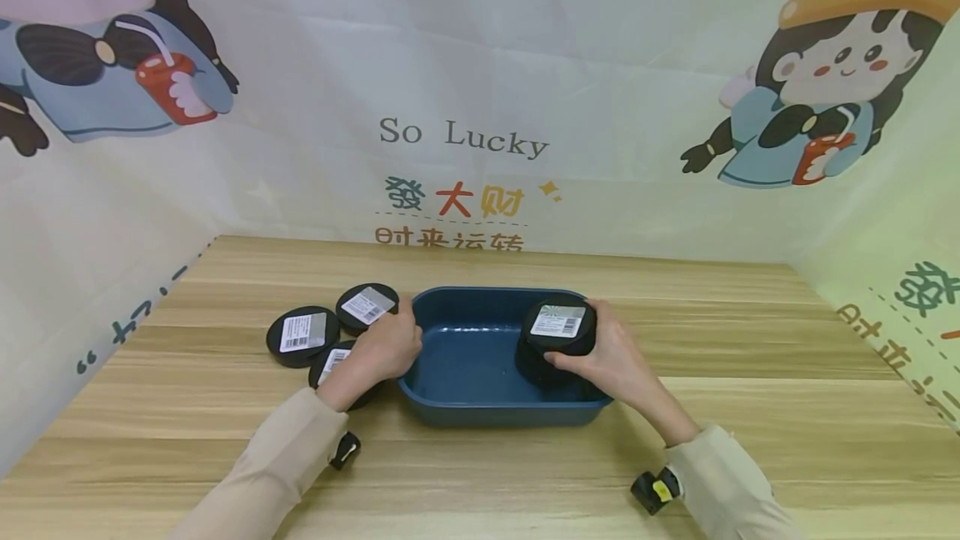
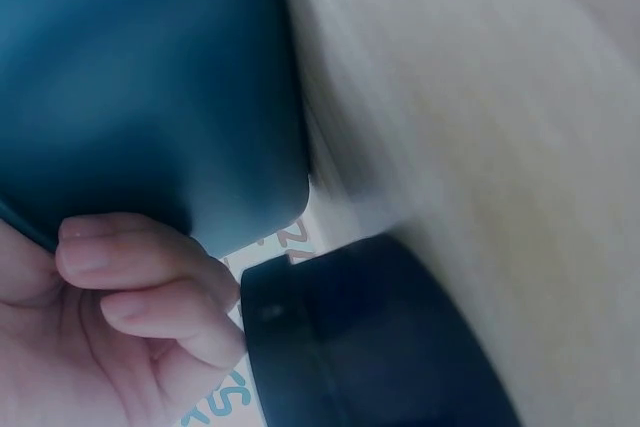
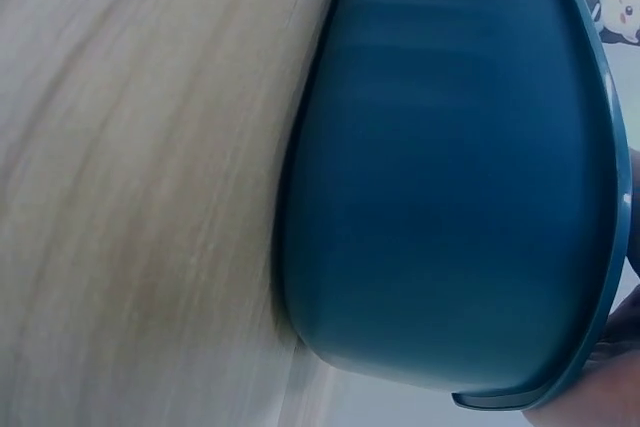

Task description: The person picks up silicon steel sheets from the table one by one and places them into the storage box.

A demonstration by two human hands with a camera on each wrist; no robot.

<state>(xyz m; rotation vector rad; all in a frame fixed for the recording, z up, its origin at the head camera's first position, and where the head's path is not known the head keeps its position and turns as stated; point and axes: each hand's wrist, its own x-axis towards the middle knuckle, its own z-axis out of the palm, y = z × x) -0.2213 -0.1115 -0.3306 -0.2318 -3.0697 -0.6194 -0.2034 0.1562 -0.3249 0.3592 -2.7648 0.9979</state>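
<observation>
A deep blue plastic basin [image 1: 510, 417] stands on the wooden table. My left hand [image 1: 390, 344] grips its left rim, and the left wrist view shows those fingers [image 2: 150, 257] curled at the basin's edge. Inside the basin's right end, my right hand [image 1: 618, 361] holds a round black container [image 1: 558, 322] with a white and grey label on top. Another black container [image 1: 532, 367] shows directly beneath it. From the right wrist, the basin's outer wall [image 3: 440, 167] fills the middle of the view, and only a bit of the hand [image 3: 590, 397] shows at the lower right.
Left of the basin lie three more labelled black containers: one at the back [image 1: 367, 307], one farthest left [image 1: 302, 336], and one nearer [image 1: 333, 363], partly covered by my left hand and wrist. A printed cloth [image 1: 465, 65] walls the table's back and sides.
</observation>
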